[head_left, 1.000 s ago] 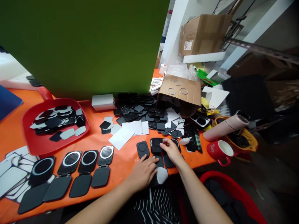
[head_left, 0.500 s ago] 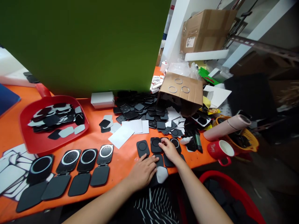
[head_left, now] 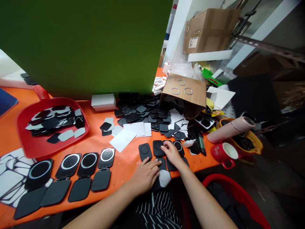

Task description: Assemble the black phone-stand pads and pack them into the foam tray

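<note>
My left hand point(head_left: 145, 174) lies flat, fingers stretched out, on a black folding pad point(head_left: 162, 171) at the orange table's point(head_left: 124, 160) near edge; a grey-white piece point(head_left: 165, 178) shows just right of it. My right hand point(head_left: 172, 153) rests with its fingertips pressed on the upper black square pad point(head_left: 158, 147), which bears a round ring mark. Beside it sit a similar black pad point(head_left: 145, 151) on the left and another pad point(head_left: 179, 147) on the right.
A row of open black ring-marked pads point(head_left: 78, 173) lies at the left front. A red dustpan point(head_left: 51, 127) holds black and grey pieces. A heap of black parts point(head_left: 145, 114) spills from a tipped cardboard box point(head_left: 184, 93). A red mug point(head_left: 224, 155) and yellow basket point(head_left: 247, 143) stand right.
My right hand has slid slightly down and left over the upper pad. My left hand has stayed where it was. The view has shifted a little.
</note>
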